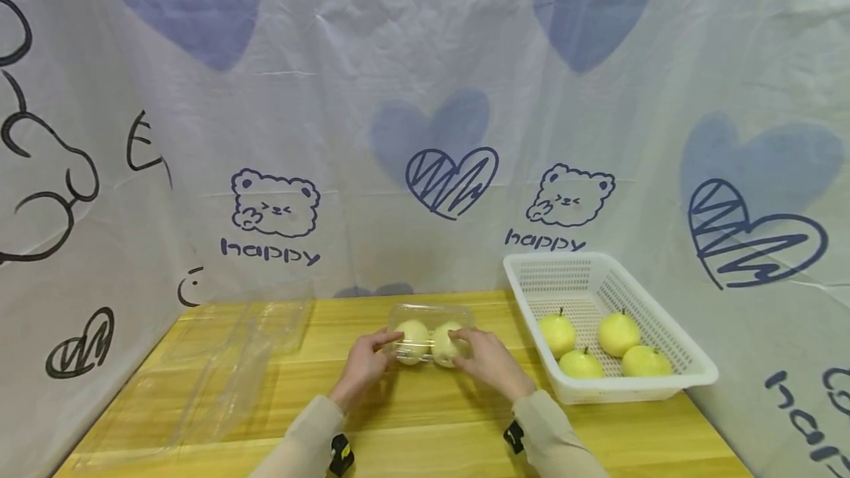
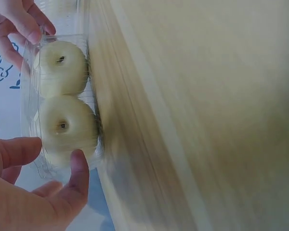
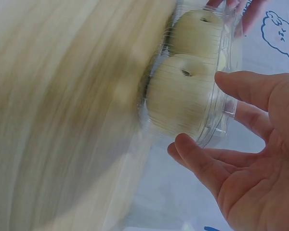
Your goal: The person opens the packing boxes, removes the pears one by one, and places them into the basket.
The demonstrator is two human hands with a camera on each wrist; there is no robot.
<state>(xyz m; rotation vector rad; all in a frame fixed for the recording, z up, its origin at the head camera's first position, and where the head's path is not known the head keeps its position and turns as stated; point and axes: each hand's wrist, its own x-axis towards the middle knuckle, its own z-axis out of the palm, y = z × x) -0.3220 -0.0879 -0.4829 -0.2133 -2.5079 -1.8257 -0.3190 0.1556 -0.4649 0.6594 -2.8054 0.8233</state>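
A clear plastic clamshell box [image 1: 430, 311] stands on the table with two round yellow pears side by side inside, the left pear [image 1: 413, 341] and the right pear [image 1: 446, 345]. My left hand [image 1: 367, 361] holds the box's left end, its thumb and fingers spread round the corner. At the opposite end my right hand [image 1: 490, 360] grips in the same way, one fingertip at the rim and another at the lower corner in the right wrist view. Both pears [image 2: 62, 70] show through the ribbed plastic. Whether the lid is latched I cannot tell.
On the right, a white perforated basket [image 1: 637, 392] holds several yellow pears [image 1: 619, 333]. Clear plastic containers [image 1: 229, 382] lie across the left of the wooden table [image 1: 425, 437]. A printed curtain [image 1: 372, 264] hangs behind and along both sides.
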